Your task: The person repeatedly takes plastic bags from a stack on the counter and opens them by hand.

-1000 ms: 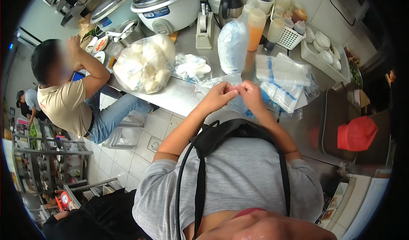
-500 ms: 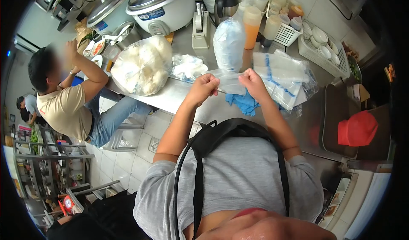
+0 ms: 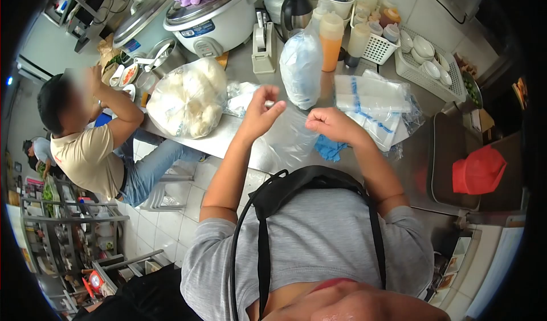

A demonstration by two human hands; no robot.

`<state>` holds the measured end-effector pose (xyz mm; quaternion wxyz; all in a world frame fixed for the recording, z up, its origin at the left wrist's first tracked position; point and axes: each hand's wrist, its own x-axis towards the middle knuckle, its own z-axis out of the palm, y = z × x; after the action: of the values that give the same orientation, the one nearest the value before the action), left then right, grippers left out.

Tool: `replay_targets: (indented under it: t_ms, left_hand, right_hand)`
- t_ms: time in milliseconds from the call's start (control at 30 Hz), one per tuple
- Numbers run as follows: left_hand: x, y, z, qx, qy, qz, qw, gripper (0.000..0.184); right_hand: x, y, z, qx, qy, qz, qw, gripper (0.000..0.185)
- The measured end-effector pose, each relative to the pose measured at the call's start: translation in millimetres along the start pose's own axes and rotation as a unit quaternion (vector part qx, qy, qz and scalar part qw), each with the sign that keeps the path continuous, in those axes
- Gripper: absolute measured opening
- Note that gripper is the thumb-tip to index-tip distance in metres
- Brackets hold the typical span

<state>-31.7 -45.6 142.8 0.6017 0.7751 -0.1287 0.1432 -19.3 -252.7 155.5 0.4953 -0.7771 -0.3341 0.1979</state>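
Note:
A thin clear plastic bag (image 3: 289, 141) hangs between my hands over the steel table's front edge. My right hand (image 3: 332, 124) is closed at the bag's upper right, its fingers curled on the film. To the left, my left hand (image 3: 262, 113) has its thumb and fingers apart, with nothing gripped between them. Just behind stands a bulging wrapped bundle of pale plastic (image 3: 301, 69). A stack of flat clear bags with blue print (image 3: 370, 96) lies to the right. Beside my right hand is a crumpled blue cloth or plastic (image 3: 330, 149).
Left on the steel table (image 3: 236, 133) sits a bag of white dough-like pieces (image 3: 188, 99). Behind are a rice cooker (image 3: 208, 27), a tape dispenser (image 3: 264, 50) and an orange bottle (image 3: 330, 42). A seated person (image 3: 88, 150) is at the left; a red bag (image 3: 478, 172) is at the right.
My hands were together at first, then pulled the film out sideways. Now my left hand has opened and the bag hangs lower and wider, below my hands.

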Motion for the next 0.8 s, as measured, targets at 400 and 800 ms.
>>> replay_targets:
  t_ms: [400, 800]
  left_hand:
    - [69, 45, 0, -0.421, -0.208, -0.004, 0.883, 0.039]
    - [94, -63, 31, -0.673, -0.115, -0.245, 0.688, 0.035]
  right_hand:
    - [54, -42, -85, 0.231, 0.101, -0.068, 0.965, 0.011]
    - [116, 43, -58, 0.239, 0.252, 0.216, 0.912, 0.02]
